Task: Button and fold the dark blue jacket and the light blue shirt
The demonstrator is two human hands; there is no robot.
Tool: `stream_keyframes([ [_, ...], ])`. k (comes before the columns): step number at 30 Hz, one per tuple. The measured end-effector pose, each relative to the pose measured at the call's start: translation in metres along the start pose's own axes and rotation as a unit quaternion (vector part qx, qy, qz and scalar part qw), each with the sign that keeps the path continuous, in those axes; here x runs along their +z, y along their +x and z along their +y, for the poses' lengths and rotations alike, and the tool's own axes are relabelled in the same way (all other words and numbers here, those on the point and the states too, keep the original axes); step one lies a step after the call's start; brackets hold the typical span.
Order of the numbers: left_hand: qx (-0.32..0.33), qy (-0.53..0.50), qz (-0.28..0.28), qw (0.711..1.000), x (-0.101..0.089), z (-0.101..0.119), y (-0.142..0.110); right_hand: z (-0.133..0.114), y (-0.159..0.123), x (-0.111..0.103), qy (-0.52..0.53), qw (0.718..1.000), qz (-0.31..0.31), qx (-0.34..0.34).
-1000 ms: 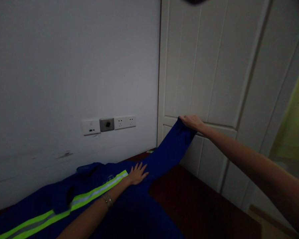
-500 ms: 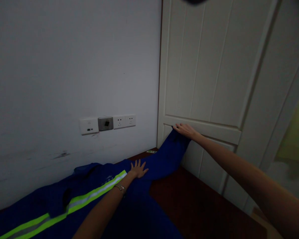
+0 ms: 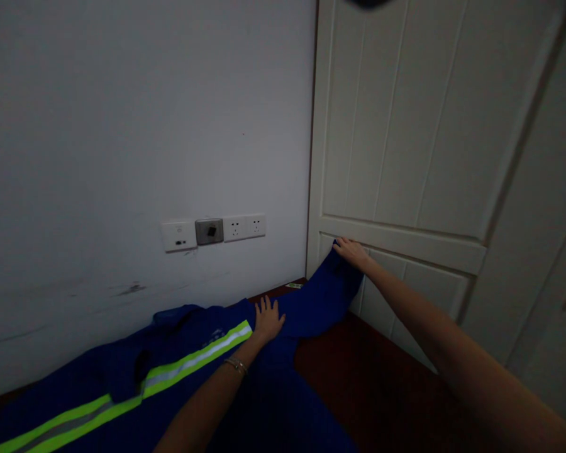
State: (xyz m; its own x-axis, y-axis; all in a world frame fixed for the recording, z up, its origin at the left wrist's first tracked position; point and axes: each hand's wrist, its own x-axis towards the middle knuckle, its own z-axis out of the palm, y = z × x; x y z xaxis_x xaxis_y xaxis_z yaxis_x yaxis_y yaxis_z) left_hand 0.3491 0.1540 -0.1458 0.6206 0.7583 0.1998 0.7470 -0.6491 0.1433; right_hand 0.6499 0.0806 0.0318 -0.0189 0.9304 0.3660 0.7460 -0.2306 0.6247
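Note:
A dark blue work jacket with a yellow-green and silver reflective stripe lies spread along the wall. My left hand rests palm down on it near the base of a sleeve, fingers stretched out. The sleeve runs off to the right and rises at its far end. There my right hand is closed over the cuff, holding it up beside the white door panel. The thumb on that side is hidden. A bracelet circles my left wrist.
Behind the jacket stands a pale wall with scuff marks and a row of sockets. A white panelled door closes the corner on the right. Dark red surface shows beneath the sleeve. A small printed strip lies in the corner.
The view has shifted slightly, so wall and door appear farther right. My left hand's fingers are a little less spread. My right hand still holds the raised cuff, with the sleeve hardly changed.

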Motion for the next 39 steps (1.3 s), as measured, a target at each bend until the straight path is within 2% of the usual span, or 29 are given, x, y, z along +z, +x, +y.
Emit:
stream_keyframes([
  [2, 0.069, 0.014, 0.050, 0.996, -0.010, 0.010, -0.011, 0.001, 0.000, -0.001, 0.012, 1.000, -0.014, -0.007],
  [3, 0.113, 0.016, 0.057, 0.992, -0.013, 0.015, -0.018, 0.002, -0.001, -0.003, 0.015, 1.000, -0.020, -0.010],
  [5, 0.179, 0.019, 0.033, 0.983, -0.017, 0.029, -0.032, 0.008, -0.001, -0.009, 0.020, 0.999, -0.024, -0.016],
  [8, 0.184, 0.030, -0.020, 0.982, -0.017, 0.048, -0.051, 0.018, -0.001, -0.023, 0.023, 1.000, -0.020, -0.005],
  [11, 0.151, 0.051, -0.016, 0.987, -0.018, 0.057, -0.062, 0.032, -0.002, -0.037, 0.021, 1.000, -0.012, 0.011],
  [14, 0.141, 0.071, 0.007, 0.987, -0.023, 0.055, -0.069, 0.048, -0.002, -0.052, 0.029, 0.999, 0.002, 0.024],
  [21, 0.163, 0.089, -0.030, 0.982, -0.035, 0.044, -0.087, 0.087, 0.001, -0.085, 0.052, 0.995, 0.015, 0.082],
  [26, 0.249, 0.070, 0.008, 0.966, -0.042, 0.041, -0.095, 0.099, 0.006, -0.103, 0.014, 0.996, 0.044, 0.077],
  [30, 0.312, 0.012, 0.034, 0.949, -0.049, 0.033, -0.095, 0.093, 0.009, -0.106, -0.014, 0.997, 0.045, 0.058],
  [32, 0.296, -0.027, -0.001, 0.955, -0.048, 0.027, -0.092, 0.085, 0.009, -0.103, -0.025, 0.998, 0.036, 0.038],
  [36, 0.246, -0.111, -0.130, 0.954, -0.035, 0.018, -0.078, 0.066, 0.005, -0.090, -0.032, 0.999, 0.008, -0.012],
  [39, 0.212, -0.161, -0.152, 0.952, -0.022, 0.017, -0.059, 0.054, -0.001, -0.076, -0.042, 0.998, -0.010, -0.054],
])
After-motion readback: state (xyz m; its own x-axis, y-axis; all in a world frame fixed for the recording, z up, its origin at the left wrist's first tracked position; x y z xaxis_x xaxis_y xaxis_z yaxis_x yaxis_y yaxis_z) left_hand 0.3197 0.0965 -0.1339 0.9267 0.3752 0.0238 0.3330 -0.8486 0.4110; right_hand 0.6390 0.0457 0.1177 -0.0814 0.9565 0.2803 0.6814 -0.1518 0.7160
